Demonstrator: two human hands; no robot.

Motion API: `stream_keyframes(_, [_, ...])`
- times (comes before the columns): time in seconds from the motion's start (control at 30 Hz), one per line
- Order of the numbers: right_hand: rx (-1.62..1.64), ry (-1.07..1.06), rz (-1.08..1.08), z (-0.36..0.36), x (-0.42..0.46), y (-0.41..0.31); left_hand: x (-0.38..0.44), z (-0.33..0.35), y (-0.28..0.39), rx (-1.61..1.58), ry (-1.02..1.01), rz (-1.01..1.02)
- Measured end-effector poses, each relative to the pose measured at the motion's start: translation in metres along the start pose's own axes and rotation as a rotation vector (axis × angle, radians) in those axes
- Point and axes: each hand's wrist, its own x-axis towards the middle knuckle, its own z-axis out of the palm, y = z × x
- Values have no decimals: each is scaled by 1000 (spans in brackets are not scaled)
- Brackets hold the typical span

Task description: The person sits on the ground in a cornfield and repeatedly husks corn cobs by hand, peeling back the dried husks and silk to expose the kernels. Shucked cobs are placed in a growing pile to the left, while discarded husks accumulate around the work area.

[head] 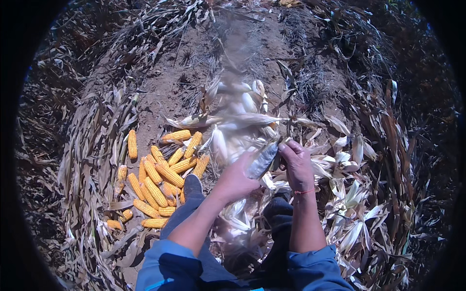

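Note:
My left hand (pixel 238 174) is wrapped around the lower part of a greyish, mottled ear of corn (pixel 263 163), which tilts up to the right. At its upper end, my right hand (pixel 296 160) has thumb and fingers pinched on the tip, apparently on dark husk. Whether the grey surface is husk or the ear itself is hard to tell. Several ears in pale husks (pixel 220 143) lie just beyond my hands. To the left, a heap of husked yellow corn cobs (pixel 156 182) rests on the soil.
Loose pale husks (pixel 351 218) are strewn on the right and between my legs. Long rows of dry corn stalks and leaves (pixel 91 156) run along both sides. My left shoe (pixel 193 183) touches the cob heap's edge. Bare soil (pixel 164 83) stretches ahead, and a hazy smear blurs the middle.

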Motion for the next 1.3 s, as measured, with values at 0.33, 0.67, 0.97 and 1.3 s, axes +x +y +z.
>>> stream_keyframes(0.33, [203, 30, 44, 15, 4, 6, 15, 7, -37, -223, -116, -70])
stream_keyframes(0.67, [123, -74, 35, 12, -4, -6, 13, 2, -40, -250, -184, -54])
stream_keyframes(0.97, [728, 59, 84, 29, -3, 15, 4, 22, -47, -661, -241, -226])
stream_keyframes(1.3, [590, -102, 176, 59, -4, 15, 15, 14, -26, -643, 403, 181])
